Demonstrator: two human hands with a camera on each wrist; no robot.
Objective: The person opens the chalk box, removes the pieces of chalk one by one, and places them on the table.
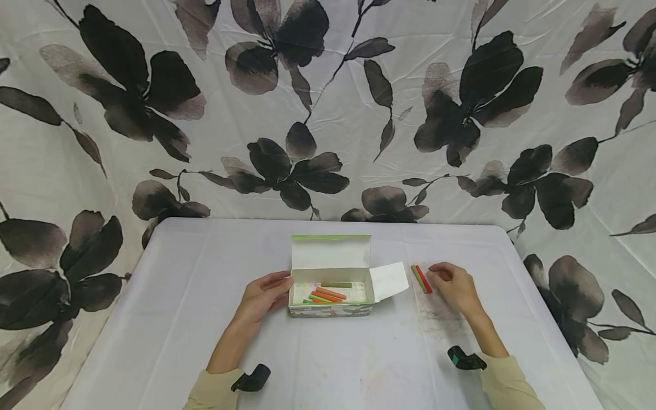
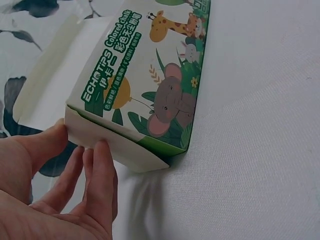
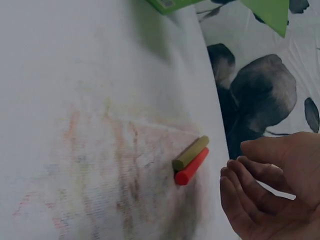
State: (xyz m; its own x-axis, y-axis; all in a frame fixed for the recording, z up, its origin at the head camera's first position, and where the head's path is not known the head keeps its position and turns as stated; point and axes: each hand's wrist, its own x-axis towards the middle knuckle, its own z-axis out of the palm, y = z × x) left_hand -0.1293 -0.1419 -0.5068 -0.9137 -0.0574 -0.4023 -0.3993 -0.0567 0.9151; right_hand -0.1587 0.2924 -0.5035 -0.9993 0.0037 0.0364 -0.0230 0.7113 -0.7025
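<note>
White worktop (image 1: 205, 262), floral cloth (image 1: 369, 176) behind. Left grip (image 1: 260, 297) pinches the chalk box's (image 1: 328, 311) left end; right grip (image 1: 458, 289), empty, loosely curled, is beside the red chalk (image 3: 193, 166) and olive chalk (image 3: 191, 152), right of the box. Judged light, brittle; grasp mid-length.

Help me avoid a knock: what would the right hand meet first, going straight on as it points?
The right hand would likely meet the red chalk stick first, unless it passes above; its height is unclear.

Box (image 2: 142, 75): green and white, animal print. Chalk sticks (image 3: 191, 156): 1 olive, 1 red. Backdrop (image 1: 328, 108): white, dark floral.
</note>
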